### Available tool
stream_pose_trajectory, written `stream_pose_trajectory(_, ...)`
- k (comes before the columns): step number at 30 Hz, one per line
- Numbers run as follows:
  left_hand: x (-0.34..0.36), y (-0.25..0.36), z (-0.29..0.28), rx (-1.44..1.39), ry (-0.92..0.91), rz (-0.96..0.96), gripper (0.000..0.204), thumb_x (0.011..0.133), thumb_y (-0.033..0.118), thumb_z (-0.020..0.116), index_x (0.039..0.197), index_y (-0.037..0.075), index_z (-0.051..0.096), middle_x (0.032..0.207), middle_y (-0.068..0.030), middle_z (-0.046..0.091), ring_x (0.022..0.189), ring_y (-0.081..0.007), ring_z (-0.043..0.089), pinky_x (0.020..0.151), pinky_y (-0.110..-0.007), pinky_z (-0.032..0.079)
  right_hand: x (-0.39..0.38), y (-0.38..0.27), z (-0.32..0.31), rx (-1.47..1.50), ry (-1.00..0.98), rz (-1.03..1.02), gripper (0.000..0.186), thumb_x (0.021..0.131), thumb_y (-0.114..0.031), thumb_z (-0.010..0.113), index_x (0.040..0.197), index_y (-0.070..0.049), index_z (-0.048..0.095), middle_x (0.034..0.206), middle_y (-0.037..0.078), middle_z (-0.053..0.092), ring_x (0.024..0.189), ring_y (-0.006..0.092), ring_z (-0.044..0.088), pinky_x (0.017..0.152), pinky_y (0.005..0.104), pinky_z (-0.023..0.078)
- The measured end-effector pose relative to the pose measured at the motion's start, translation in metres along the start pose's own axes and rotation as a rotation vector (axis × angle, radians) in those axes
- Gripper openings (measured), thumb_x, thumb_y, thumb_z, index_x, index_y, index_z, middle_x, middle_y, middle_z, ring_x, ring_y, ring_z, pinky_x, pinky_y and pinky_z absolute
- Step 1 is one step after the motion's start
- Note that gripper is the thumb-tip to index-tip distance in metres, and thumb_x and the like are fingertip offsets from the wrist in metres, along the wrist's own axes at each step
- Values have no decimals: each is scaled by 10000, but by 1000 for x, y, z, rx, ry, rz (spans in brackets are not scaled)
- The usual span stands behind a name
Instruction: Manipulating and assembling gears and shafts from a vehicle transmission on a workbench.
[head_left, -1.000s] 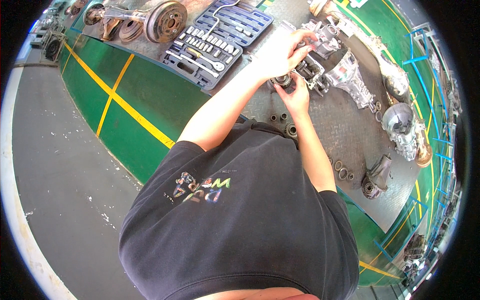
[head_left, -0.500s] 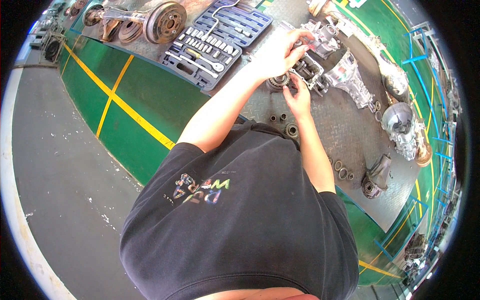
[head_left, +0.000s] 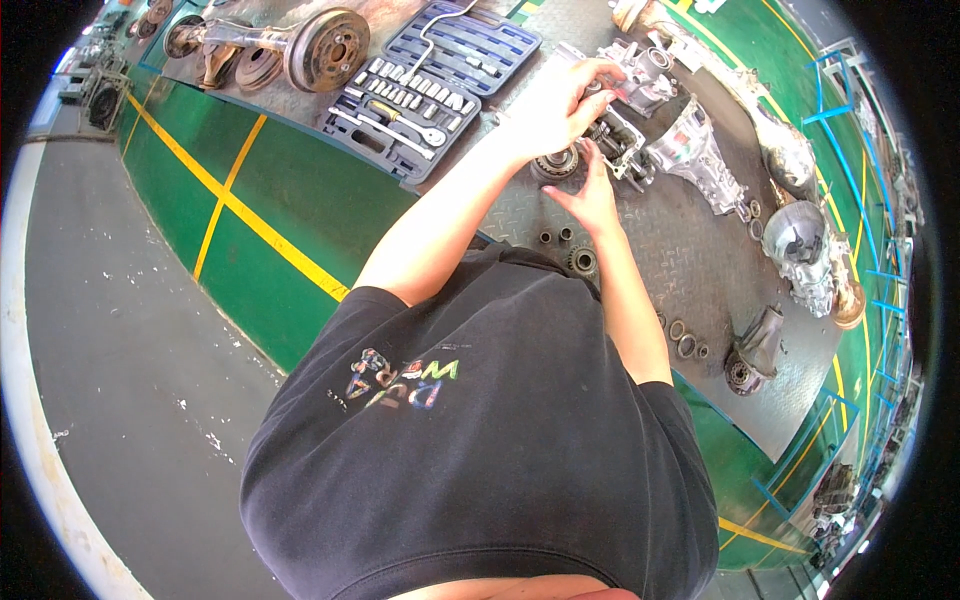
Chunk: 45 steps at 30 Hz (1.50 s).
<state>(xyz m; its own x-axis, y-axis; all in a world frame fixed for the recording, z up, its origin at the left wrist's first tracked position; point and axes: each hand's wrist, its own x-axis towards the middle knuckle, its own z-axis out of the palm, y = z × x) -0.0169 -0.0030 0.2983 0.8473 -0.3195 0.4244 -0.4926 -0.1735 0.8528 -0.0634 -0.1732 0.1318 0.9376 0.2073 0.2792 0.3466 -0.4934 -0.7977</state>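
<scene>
"So, how far along is the work looking?"

"Partway, I'm judging: on the bench [head_left: 690,262], some of it is sitting housed and some is lying loose, and nothing is telling me whether it's coming apart or going together."

"What's the blue tool case [head_left: 505,42] holding?"

"Taking mid-view as the dial's hub, it's lying open just before twelve o'clock. Rows of sockets [head_left: 410,97] and a ratchet [head_left: 433,136] are filling part of it."

"And the silver housing [head_left: 700,155]?"

"It's lying at two o'clock. Just beside it, between one and two, the open casing [head_left: 628,150] is holding gears [head_left: 605,134]."

"Each grip?"

"The left hand [head_left: 567,112] is curling over the casing's near side; I'm not able to tell what, if anything, it's holding. The right hand [head_left: 596,200] is making a wide grip around the edge of the round gear assembly [head_left: 555,165] at one o'clock; contact isn't showing clearly."

"What's left over?"

"Seemingly unfitted, a smaller gear [head_left: 581,261] is lying at two, rings [head_left: 686,346] at three, and tiny bushings [head_left: 566,234] between one and two."
</scene>
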Motion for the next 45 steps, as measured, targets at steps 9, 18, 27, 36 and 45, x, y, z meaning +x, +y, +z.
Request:
stream_pose_trajectory(9, -1, 2, 3, -84, -10, -18, 272, 1036, 88, 533, 1307, 71, 547, 932, -15, 551, 777, -69, 527, 685, -227, 471, -1, 26, 9, 73, -64, 114, 1095, 685, -290, 933, 1522, 28, 303, 1491, 221, 462, 1350, 311, 503, 1135, 407, 403)
stream_pose_trajectory(18, -7, -8, 1, -181, 6, -56, 102, 1059, 105, 512, 1124, 29, 530, 847, -6, 539, 743, -77, 496, 691, -249, 459, -127, 148, -41, -171, -50, 737, 548, 822, -359, 777, 1197, 22, 661, 1116, 213, 723, 1022, 350, 704, 917, 416, 544)
stream_pose_trajectory(27, 0, 4, 17, -229, -55, -16, 50, 1067, 74, 472, 1044, 32, 485, 866, -32, 538, 738, -89, 486, 688, -256, 447, -146, 108, -9, -500, -299, 486, 575, 783, -291, 769, 1307, -100, 630, 1332, 168, 609, 1267, 345, 553, 1040, 480, 466)
stream_pose_trajectory(36, 2, 9, 24, -249, -69, -136, 11, 1077, 55, 443, 1074, 57, 454, 863, -43, 500, 764, -111, 451, 721, -282, 431, -103, 114, 41, -616, -560, 372, 386, 838, -137, 670, 1222, -165, 694, 1302, 96, 615, 1268, 280, 550, 1042, 475, 454)
stream_pose_trajectory(45, 2, 2, 17, -312, -82, -135, 9, 1074, 63, 435, 1074, 64, 443, 884, -46, 508, 768, -115, 458, 742, -290, 439, -100, 107, 28, -593, -513, 443, 313, 852, -166, 681, 1163, -136, 704, 1197, 124, 660, 1178, 327, 605, 1016, 451, 482)
